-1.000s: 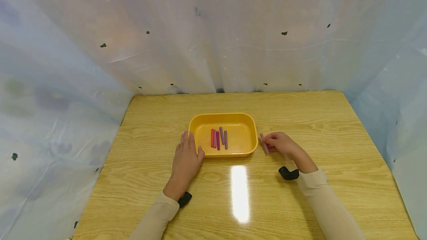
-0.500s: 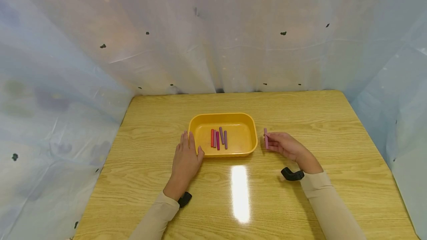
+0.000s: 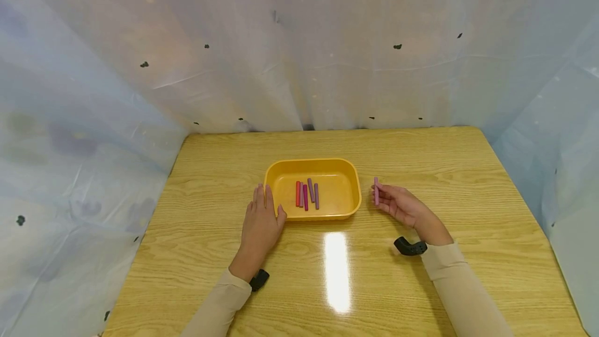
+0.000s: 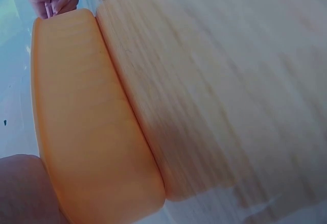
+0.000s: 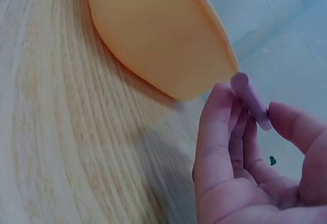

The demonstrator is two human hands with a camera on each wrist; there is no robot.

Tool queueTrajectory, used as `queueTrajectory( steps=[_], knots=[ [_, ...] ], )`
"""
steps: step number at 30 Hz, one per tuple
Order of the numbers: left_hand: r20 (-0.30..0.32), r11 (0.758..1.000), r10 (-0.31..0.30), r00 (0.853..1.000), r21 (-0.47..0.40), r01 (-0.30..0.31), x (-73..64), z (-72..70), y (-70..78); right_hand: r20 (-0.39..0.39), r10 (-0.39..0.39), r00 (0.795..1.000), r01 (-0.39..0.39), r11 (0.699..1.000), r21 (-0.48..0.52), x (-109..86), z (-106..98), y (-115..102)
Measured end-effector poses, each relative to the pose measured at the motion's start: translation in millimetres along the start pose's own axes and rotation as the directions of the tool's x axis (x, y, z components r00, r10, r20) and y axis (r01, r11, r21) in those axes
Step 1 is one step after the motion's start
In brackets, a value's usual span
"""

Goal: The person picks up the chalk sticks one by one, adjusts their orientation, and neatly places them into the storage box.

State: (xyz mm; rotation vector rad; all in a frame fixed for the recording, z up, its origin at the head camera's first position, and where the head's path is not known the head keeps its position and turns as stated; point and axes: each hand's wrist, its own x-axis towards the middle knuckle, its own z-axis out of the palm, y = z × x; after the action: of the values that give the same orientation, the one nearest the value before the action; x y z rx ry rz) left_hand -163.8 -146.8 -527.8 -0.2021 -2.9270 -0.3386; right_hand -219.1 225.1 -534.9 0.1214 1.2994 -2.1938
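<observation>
A yellow tray (image 3: 337, 216) sits mid-table. In it several short round sticks lie side by side: a red stick (image 3: 298, 194), a magenta stick (image 3: 306, 197) and purple ones, such as the rightmost purple stick (image 3: 316, 196). My left hand (image 3: 263, 222) rests against the tray's left end, fingers straight along the rim and thumb at the front corner. Off the tray's right end, my right hand (image 3: 401, 206) pinches a matte light purple stick (image 5: 250, 100) between thumb and fingers, nearly upright in the head view. Its flat round end faces the right wrist camera.
The wooden table (image 3: 224, 160) carries a bright light reflection in front of the tray. Pale plastic sheeting (image 3: 327, 66) hangs behind the table and at both sides. A black wrist camera mount (image 3: 409, 246) sits on the right wrist, another (image 3: 259, 280) on the left.
My right hand has raised the light purple stick and turned it from slanting to nearly upright, moving slightly right. My left hand and the sticks in the tray have stayed put.
</observation>
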Motion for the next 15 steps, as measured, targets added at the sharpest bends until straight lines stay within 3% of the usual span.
queueTrajectory(
  steps=[9,15],
  knots=[
    [0.021,1.0,-0.008,1.0,0.0,0.008,-0.2,0.2,-0.5,-0.063,-0.028,0.998,0.026,0.999,-0.022,1.1,0.0,3.6],
    [0.003,1.0,0.001,1.0,0.001,-0.001,-0.2,0.2,-0.8,-0.098,-0.033,0.995,0.029,0.999,-0.045,0.7,-1.8,5.4]
  ],
)
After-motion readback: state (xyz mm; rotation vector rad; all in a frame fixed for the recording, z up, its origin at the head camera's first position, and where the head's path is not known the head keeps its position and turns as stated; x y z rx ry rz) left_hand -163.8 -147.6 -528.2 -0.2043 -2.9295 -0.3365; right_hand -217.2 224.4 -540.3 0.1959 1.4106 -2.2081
